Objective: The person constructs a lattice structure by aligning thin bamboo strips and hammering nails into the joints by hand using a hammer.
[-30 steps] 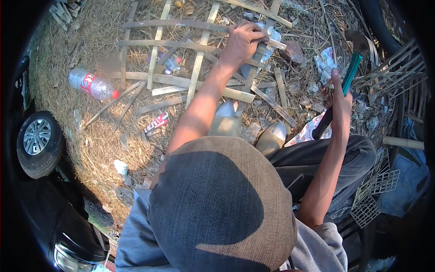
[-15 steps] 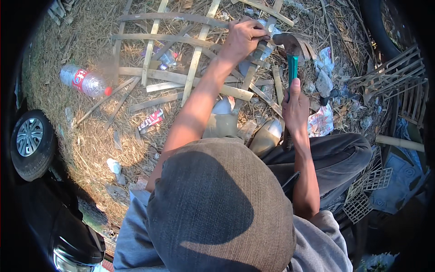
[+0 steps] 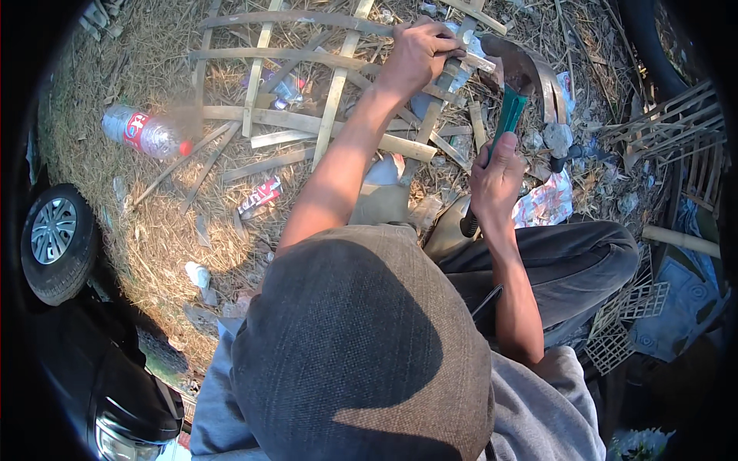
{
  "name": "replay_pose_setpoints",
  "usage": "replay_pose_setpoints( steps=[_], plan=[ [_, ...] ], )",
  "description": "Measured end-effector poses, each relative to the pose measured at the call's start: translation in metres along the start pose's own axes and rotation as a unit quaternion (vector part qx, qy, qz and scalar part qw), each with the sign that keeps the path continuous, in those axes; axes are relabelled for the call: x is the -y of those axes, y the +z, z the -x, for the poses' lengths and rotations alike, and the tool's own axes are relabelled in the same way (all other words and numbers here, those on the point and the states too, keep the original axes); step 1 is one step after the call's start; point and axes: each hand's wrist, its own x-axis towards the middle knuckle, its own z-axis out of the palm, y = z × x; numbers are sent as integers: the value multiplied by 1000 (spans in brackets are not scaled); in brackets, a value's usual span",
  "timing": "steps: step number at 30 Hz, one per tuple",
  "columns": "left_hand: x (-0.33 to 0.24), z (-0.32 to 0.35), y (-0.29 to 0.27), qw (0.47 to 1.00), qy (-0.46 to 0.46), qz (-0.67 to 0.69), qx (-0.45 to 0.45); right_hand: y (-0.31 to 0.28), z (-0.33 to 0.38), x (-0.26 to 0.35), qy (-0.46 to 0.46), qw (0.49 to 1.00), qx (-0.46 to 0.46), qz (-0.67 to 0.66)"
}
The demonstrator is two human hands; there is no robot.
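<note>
My right hand (image 3: 496,178) is wrapped round the green and black handle of a claw hammer (image 3: 509,115). Its rusty brown head is raised to the right of my left hand. Over a crossing of a bamboo lattice (image 3: 338,84), my left hand (image 3: 423,58) is closed in a pinch. What its fingertips hold is too small or hidden to make out. The end of a curved strip (image 3: 478,61) sticks out just past those fingertips, and a darker slat (image 3: 438,100) runs diagonally below them.
Dry straw covers the ground, with a clear plastic bottle (image 3: 146,132) and a red wrapper (image 3: 260,196) at left. A car wheel (image 3: 58,234) stands at the far left. Bamboo pieces (image 3: 665,119) are heaped at right. My dark-trousered leg (image 3: 561,265) is folded at right.
The hammer head has swung right, away from my left fingertips, and the handle now tilts. My right hand has shifted slightly left and down. My left hand stays pinched at the crossing.
</note>
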Motion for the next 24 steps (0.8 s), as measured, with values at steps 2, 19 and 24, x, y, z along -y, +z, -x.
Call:
replay_pose_setpoints(
  steps=[2, 19, 24],
  plan=[
    [2, -1, 0, 1000, -6, -16, -4, 0, -4, 6, 18, 999, 23, 42],
    [-2, -1, -1, 999, -8, -28, 17, -7, -10, 5, 0, 997, 21, 69],
    [-1, 1, -6, 999, -27, 1, 29, -4, -8, 24, 21, 999, -34, -26]
  ],
)
